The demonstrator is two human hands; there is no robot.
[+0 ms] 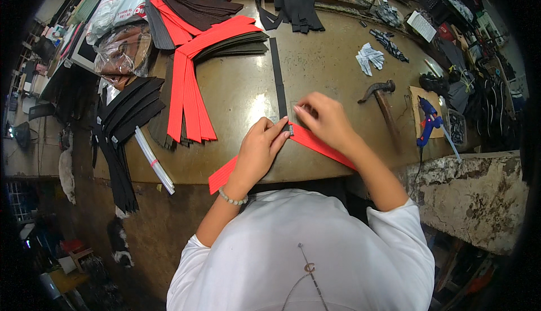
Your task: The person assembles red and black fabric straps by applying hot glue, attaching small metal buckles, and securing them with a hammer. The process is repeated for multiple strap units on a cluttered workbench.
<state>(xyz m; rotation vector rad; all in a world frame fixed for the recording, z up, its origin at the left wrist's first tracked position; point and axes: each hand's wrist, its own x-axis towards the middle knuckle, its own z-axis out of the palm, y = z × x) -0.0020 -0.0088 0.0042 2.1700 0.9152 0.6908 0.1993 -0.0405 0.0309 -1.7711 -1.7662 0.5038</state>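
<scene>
My left hand [260, 149] is closed at the table's near edge. Its thumb and fingertips press together on a fan of red strips [322, 146], whose other ends stick out beneath my wrist. A small patterned tag [291, 129] shows beside the thumb. From my left fingertips a single long black strip [277, 74] runs away across the table. Just right of it hovers my right hand [328, 120], fingers curled with thumb and forefinger close together. Whatever those fingertips may hold is too small to make out.
Red and dark strip bundles [189, 85] lie left of centre. Black strips [121, 130] and white sticks [153, 159] overhang the left edge. More black strips [296, 4] lie at the back. To the right are white labels [370, 58], a hammer [386, 108] and a blue glue gun [429, 120].
</scene>
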